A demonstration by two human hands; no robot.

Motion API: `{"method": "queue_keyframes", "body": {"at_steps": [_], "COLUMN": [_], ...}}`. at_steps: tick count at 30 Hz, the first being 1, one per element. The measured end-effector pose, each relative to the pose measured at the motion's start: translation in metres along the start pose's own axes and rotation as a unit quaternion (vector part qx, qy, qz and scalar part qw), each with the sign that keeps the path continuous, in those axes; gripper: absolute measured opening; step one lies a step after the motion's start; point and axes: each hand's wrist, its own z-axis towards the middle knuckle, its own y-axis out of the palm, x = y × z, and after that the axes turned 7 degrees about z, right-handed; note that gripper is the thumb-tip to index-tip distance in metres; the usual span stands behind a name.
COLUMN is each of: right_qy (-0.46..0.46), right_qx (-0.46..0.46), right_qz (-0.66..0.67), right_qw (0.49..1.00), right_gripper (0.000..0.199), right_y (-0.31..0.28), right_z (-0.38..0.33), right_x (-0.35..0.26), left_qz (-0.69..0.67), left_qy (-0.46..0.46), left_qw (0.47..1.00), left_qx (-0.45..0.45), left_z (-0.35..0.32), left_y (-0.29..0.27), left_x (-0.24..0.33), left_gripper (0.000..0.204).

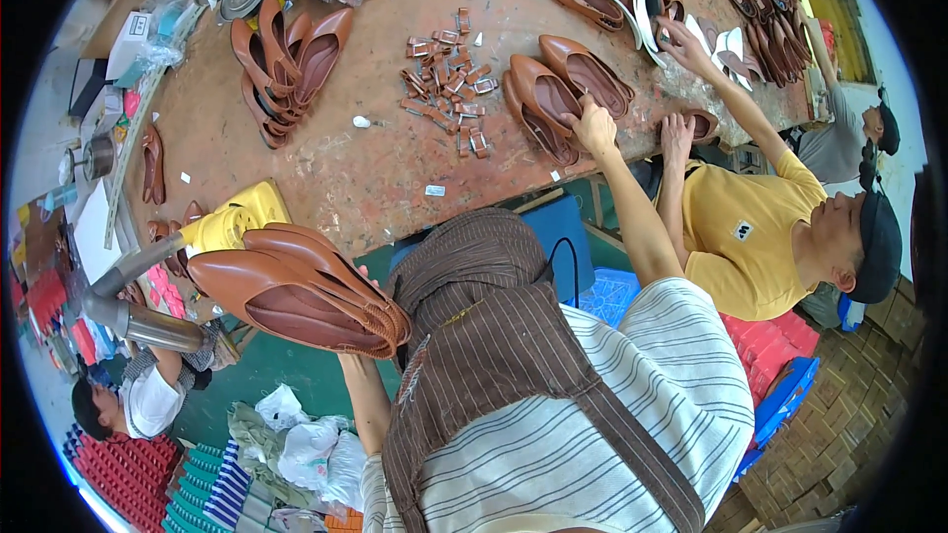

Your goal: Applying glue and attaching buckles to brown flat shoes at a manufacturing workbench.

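A stack of brown leather flats (296,286) rests in my left hand (367,276). Most of that hand is hidden beneath the shoes, with only fingertips showing at their edge. My right hand (594,128) is closed on the back edge of a brown pointed flat (545,89) on the worktable (365,168). Another flat (588,74) lies touching it on the far right, and one more (543,133) lies at its near left side. Left of these is a loose heap of small brown straps with metal buckles (449,84).
A stack of brown flats (286,64) stands at the table's left. Beside my left hand are a yellow machine part (237,217) and a metal pipe (148,321). At right, a person in a yellow shirt (746,227) handles white pieces (644,15); more shoes (760,10) lie beyond.
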Motion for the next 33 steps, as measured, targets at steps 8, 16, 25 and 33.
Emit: {"method": "queue_keyframes", "body": {"at_steps": [8, 16, 25, 33], "right_qy": [-0.174, -0.206, -0.160, -0.173], "right_qx": [0.029, 0.027, -0.127, -0.130], "right_qz": [0.027, -0.021, -0.113, -0.069], "right_qw": [0.984, 0.978, 0.972, 0.974], "right_gripper": [0.017, 0.009, 0.044, 0.055], "right_y": [-0.009, 0.029, 0.024, 0.028], "right_z": [0.005, -0.007, -0.002, -0.023], "right_x": [-0.019, 0.021, 0.029, 0.023], "left_qz": [0.028, 0.010, -0.046, 0.036], "left_qy": [0.072, -0.029, -0.014, 0.051], "left_qw": [0.995, 0.999, 0.993, 0.986], "left_qx": [0.062, -0.007, 0.106, 0.154], "left_z": [-0.002, -0.005, -0.011, -0.012], "left_y": [0.003, -0.008, 0.002, 0.006], "left_x": [-0.003, 0.005, 0.000, -0.012], "left_gripper": [0.060, 0.062, 0.067, 0.064]}}
